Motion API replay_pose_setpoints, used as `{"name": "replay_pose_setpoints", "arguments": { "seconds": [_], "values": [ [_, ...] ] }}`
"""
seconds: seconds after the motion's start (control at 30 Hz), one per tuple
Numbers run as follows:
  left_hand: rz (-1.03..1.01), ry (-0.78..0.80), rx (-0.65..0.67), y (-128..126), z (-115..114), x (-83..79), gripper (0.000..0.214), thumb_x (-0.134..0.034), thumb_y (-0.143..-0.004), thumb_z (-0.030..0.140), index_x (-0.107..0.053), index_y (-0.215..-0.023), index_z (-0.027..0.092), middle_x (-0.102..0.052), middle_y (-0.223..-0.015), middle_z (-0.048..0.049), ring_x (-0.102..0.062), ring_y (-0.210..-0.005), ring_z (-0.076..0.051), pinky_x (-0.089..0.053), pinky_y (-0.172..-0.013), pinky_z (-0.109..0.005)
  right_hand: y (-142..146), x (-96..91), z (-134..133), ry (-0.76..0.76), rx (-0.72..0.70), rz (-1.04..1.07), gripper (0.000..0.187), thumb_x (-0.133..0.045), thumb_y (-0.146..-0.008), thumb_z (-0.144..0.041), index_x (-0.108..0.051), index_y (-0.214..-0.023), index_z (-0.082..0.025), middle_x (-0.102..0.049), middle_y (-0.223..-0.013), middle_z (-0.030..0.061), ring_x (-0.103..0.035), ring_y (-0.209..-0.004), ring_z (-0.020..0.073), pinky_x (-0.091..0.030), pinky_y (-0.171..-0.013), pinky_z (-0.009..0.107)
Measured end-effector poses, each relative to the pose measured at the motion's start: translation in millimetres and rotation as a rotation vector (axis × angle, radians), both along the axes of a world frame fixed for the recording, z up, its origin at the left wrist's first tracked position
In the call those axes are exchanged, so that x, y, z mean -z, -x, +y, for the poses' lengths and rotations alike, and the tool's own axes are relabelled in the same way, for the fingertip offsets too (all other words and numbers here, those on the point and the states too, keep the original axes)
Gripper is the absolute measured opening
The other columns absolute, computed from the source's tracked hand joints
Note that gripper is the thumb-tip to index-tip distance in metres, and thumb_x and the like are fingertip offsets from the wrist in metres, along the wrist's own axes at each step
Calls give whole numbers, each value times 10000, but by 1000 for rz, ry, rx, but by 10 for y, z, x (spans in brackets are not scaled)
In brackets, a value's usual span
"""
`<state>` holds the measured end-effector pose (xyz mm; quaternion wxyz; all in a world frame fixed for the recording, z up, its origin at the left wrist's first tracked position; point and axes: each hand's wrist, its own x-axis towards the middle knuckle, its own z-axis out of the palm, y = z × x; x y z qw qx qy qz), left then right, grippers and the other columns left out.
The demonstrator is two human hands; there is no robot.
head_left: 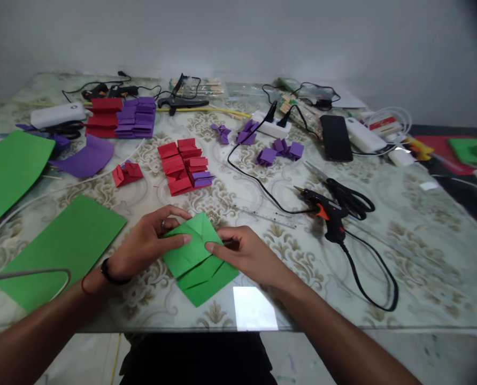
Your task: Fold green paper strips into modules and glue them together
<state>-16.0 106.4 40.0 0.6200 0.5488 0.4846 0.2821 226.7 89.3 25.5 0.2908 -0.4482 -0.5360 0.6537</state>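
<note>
A creased green sheet of paper (200, 267), turned like a diamond, is held just over the front of the table between my two hands. My left hand (154, 238) pinches its upper left edge, thumb on top and fingers behind. On the opposite edge, my right hand (242, 251) grips the paper with its thumb on the face and fingers curled beneath. Slits or open folds cross the lower half of the sheet. Beyond my hands lies a group of folded red paper pieces (180, 166) with one purple piece (202, 179) at its corner.
Flat green paper (70, 240) lies to the left. A glue gun (329, 214) and black scissors (348, 198) rest at the right, their cord trailing to a power strip (270, 125). Folded purple pieces (278, 152), a phone (336, 138) and a red-purple stack (136, 118) sit farther back.
</note>
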Motion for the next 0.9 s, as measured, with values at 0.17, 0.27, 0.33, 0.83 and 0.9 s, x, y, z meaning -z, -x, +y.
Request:
{"name": "replay_pose_setpoints", "arguments": {
  "seconds": [0.17,0.27,0.33,0.83,0.9],
  "values": [
    [-38,180,127,-57,-6,5,485,-884,-769,370,-599,-1126,205,-730,-856,8,-708,-765,-184,-560,-659,-275,-44,16,24,35,5,-59,525,-841,-804,-632,-592,-655,-194,-456,-608,-52,-416,-573,107,-319,-505,241],
    [-7,120,119,-85,-18,-1,448,-895,-758,352,-613,-1069,196,-717,-851,10,-701,-777,-181,-562,-654,-262,-48,15,33,2,-47,-79,508,-828,-822,-631,-640,-678,-180,-481,-630,-42,-409,-595,110,-335,-522,249],
    [-16,104,96,-89,-21,-7,468,-891,-769,352,-607,-1106,197,-723,-854,6,-697,-757,-176,-556,-631,-251,-52,14,37,-8,-85,-87,490,-834,-821,-625,-688,-716,-170,-502,-640,-34,-413,-607,114,-347,-529,252],
    [-35,67,33,12,34,10,449,-777,-923,471,-622,-1256,212,-767,-871,1,-694,-736,-153,-540,-667,-247,-87,-26,41,-8,-38,-79,585,-658,-929,-728,-635,-684,-197,-497,-617,-24,-415,-569,126,-339,-514,267],
    [-14,25,27,24,45,23,383,-754,-933,497,-665,-1150,194,-732,-823,12,-668,-734,-146,-520,-681,-246,-104,-42,45,-25,-24,-98,593,-646,-938,-724,-601,-662,-202,-467,-605,-30,-385,-561,122,-324,-512,268]
  ]
}}
